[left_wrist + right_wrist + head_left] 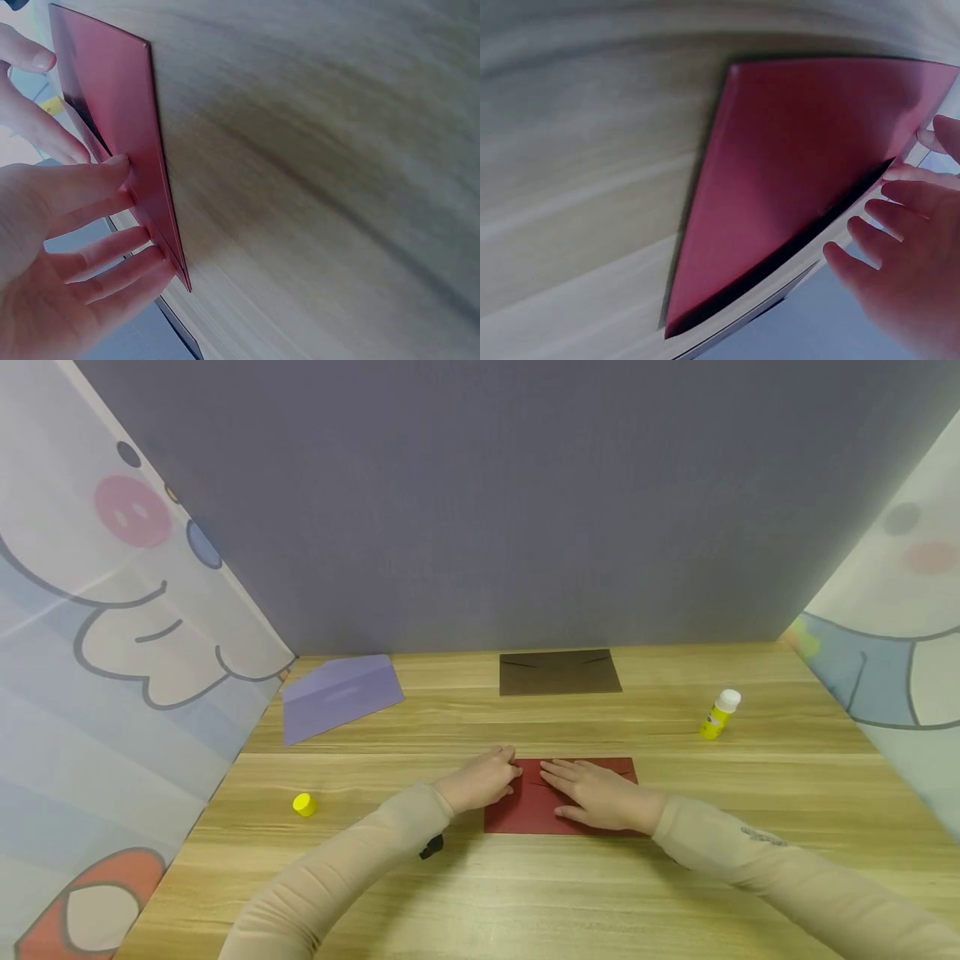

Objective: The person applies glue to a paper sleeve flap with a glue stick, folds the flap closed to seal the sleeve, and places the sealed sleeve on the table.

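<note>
A red envelope [525,814] lies on the wooden table in front of me, with dark slits along its flap lines. My left hand [483,777] is at its far left corner, fingers curled in the head view. In the left wrist view, the thumb lies on the red paper and the fingertips [154,251] meet its edge, pinching it. My right hand [600,797] rests over the right half of the envelope with fingers extended and spread, pointing left. The right wrist view shows a dark gap along the envelope's edge [780,251] beside the right fingers.
A brown envelope [558,677] lies at the back of the table, before the grey panel [525,510]. An opened purple envelope [341,700] is at the back left. A yellow glue stick [718,718] with a white end stands at right; a yellow cap [303,804] sits at left.
</note>
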Motion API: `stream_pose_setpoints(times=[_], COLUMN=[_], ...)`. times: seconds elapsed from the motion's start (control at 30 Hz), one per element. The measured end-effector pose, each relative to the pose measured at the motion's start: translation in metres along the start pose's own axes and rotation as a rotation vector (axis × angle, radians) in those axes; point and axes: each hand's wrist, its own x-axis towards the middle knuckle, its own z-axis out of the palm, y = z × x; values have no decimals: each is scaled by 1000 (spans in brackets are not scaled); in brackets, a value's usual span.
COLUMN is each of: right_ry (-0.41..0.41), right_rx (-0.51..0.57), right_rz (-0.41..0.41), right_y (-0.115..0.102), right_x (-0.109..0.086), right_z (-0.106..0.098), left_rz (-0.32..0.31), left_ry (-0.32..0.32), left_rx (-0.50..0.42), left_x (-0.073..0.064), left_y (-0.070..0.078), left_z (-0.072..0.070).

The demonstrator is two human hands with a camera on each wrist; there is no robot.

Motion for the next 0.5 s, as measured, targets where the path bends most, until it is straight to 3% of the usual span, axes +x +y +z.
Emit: stream_pose_setpoints(times=[0.23, 0.5], right_ry=[-81, -89], right_rx=[16, 39], right_rz=[36, 52], right_y=[-6, -9], right_x=[3, 1], right_z=[4, 3], left_rz=[-3, -2], left_ry=[-7, 0], left_rx=[-5, 4], left_x=[0, 0], left_y=[0, 0], left_z=[0, 0])
